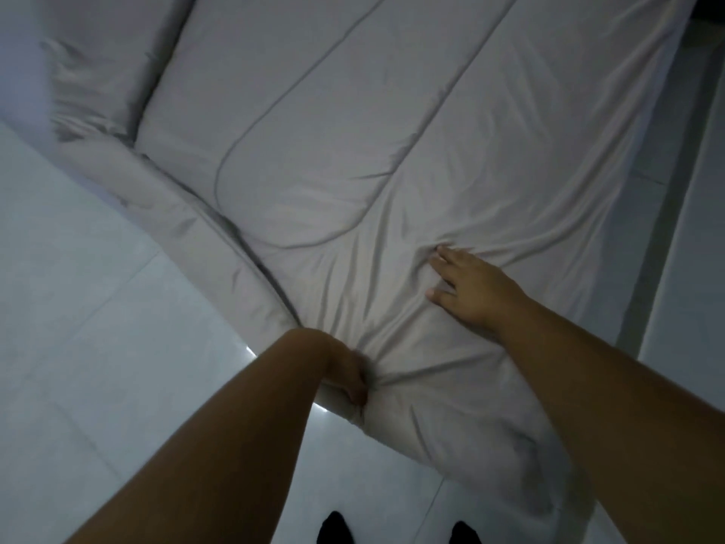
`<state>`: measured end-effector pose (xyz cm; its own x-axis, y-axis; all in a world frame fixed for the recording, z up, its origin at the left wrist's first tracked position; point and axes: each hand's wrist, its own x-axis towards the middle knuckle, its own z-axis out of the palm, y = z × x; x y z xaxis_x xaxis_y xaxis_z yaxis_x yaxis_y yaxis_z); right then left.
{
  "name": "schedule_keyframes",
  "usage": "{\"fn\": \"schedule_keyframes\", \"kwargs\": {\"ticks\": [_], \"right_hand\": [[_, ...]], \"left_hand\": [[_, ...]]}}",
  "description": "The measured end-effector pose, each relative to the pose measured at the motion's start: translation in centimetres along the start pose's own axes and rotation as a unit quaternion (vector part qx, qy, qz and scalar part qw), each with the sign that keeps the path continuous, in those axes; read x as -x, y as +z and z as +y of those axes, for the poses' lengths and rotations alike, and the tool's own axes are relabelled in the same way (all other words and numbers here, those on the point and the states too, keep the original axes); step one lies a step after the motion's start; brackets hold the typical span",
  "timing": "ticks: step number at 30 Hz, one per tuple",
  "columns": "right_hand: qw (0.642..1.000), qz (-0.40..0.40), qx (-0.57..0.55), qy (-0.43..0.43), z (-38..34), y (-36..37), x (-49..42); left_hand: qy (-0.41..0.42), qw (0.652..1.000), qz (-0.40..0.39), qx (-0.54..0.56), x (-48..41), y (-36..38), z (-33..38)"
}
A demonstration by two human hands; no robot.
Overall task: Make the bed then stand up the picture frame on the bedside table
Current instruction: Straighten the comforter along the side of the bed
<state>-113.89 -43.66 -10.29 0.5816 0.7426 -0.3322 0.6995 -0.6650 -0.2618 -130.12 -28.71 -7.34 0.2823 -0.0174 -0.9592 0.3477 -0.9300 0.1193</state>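
left hand curled tight, fingers hidden; right hand flat, palm down, fingers spread.

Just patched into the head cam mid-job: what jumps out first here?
Two bare arms reach down over a pale grey quilt that fills most of the view. The left hand bunches its near edge at bottom centre; the right hand lies flat, fingers spread, on creases. A pillow sits top left.

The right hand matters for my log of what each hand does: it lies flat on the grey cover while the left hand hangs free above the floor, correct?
Not quite. In the head view the left hand grips the grey cover's bunched edge; the right hand lies flat on it.
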Motion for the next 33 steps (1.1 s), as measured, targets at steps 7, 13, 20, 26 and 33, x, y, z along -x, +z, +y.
{"fn": "schedule_keyframes", "kwargs": {"ticks": [7, 13, 20, 26, 33], "right_hand": [[0.999, 0.031, 0.016, 0.008, -1.3, 1.3, 0.2], [0.996, 0.092, -0.004, -0.001, -3.8, 2.3, -1.2], [0.994, 0.109, 0.022, 0.001, -6.2, 4.6, -4.4], [0.993, 0.104, 0.042, 0.043, -7.7, 4.3, -6.4], [0.994, 0.108, -0.016, 0.025, -14.2, 3.3, -11.7]], "left_hand": [[-0.039, 0.993, 0.039, 0.108, -3.6, 4.2, -4.2], [-0.121, 0.549, 0.380, 0.734, -5.7, 1.7, -9.9], [-0.089, 0.491, 0.388, 0.775, -10.6, 0.1, -12.9], [-0.086, 0.523, 0.444, 0.723, -10.2, 2.4, -13.2], [-0.052, 0.444, 0.379, 0.810, -8.1, -2.2, -19.7]]}}
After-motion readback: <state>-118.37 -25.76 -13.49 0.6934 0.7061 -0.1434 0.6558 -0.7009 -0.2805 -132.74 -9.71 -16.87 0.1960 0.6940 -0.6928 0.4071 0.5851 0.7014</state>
